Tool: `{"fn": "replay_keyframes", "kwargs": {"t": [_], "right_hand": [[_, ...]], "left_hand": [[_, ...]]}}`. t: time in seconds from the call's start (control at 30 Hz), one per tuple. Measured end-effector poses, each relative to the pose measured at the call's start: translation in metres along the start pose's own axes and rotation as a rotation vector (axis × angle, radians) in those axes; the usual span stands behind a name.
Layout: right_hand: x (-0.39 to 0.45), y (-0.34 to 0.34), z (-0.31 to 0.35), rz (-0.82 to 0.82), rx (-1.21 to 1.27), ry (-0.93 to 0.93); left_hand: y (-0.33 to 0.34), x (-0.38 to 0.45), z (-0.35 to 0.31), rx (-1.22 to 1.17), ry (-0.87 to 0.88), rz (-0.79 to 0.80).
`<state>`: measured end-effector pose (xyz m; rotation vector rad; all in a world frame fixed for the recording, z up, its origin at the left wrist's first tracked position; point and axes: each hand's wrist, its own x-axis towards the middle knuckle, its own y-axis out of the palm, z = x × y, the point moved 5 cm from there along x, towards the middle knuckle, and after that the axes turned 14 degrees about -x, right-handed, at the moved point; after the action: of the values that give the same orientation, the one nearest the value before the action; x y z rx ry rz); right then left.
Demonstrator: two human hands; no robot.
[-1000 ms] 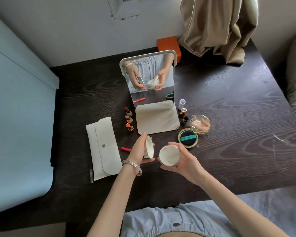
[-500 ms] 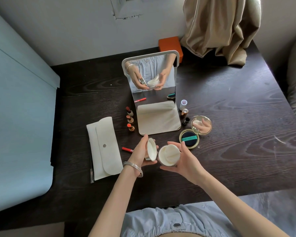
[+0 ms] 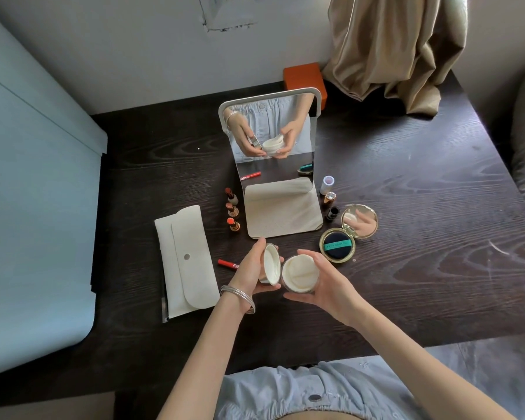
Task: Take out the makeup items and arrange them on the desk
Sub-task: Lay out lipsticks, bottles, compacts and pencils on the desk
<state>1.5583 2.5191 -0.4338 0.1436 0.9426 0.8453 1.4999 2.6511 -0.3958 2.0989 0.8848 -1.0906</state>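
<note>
The left hand (image 3: 249,269) grips the jar lid (image 3: 270,263), fingers and thumb curled round its rim, with the lid tilted so that its white inner face turns toward the right hand. The right hand (image 3: 325,283) holds the open cream jar (image 3: 300,273) just beside the lid, thumb under the near wall and fingers wrapped over the far wall; both items are held above the desk (image 3: 422,237), apart from each other by a narrow gap. Beyond the left fingertips stands the mirror (image 3: 270,137) on its folded base. Left of those fingertips three open lipsticks (image 3: 232,211) stand in a row; a red lip pencil (image 3: 227,264) lies just beside the left thumb side, and the white pouch (image 3: 187,259) lies further left, flap closed. Beyond the right fingertips lies the open cushion compact (image 3: 337,244), with three small upright containers (image 3: 330,197) past it. Judgement: the task appears well advanced, since most items already stand arranged round the mirror. Remaining work seems to be setting the jar and lid down in a free place; whether the pouch still holds items cannot be told.
</note>
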Motion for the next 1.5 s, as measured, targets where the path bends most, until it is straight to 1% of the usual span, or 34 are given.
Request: {"fn": "replay_keyframes", "kwargs": {"t": [0.1,0.27,0.5,0.63,0.73,0.87,1.13,1.27,1.33,1.5], "right_hand": [[0.001,-0.001,0.001,-0.033,-0.006,-0.015],[0.002,-0.003,0.001,-0.039,-0.077,-0.029],[0.001,-0.006,0.0,-0.031,-0.062,-0.035],[0.0,-0.014,0.0,-0.12,-0.134,-0.061],[-0.002,-0.021,0.0,-0.169,-0.155,-0.091],[-0.008,-0.028,0.001,-0.209,-0.176,-0.119],[-0.019,-0.046,0.0,-0.249,-0.082,-0.111],[-0.024,-0.061,-0.004,-0.339,-0.083,-0.117],[-0.028,-0.071,-0.005,-0.375,-0.096,-0.136],[-0.04,-0.098,-0.005,-0.462,-0.13,-0.179]], "left_hand": [[0.001,0.001,0.0,0.013,0.008,0.009],[0.002,0.0,-0.001,0.019,0.016,0.021],[0.006,-0.001,0.001,0.037,0.036,0.069],[0.011,-0.003,-0.001,0.075,0.129,0.134],[0.019,-0.007,0.0,0.124,0.137,0.226],[0.03,-0.008,0.008,0.2,0.098,0.322],[0.05,-0.003,0.015,0.277,0.03,0.361],[0.053,0.003,0.017,0.245,0.036,0.315],[0.054,0.007,0.021,0.204,0.006,0.282],[0.062,0.016,0.046,0.112,-0.209,0.207]]}}
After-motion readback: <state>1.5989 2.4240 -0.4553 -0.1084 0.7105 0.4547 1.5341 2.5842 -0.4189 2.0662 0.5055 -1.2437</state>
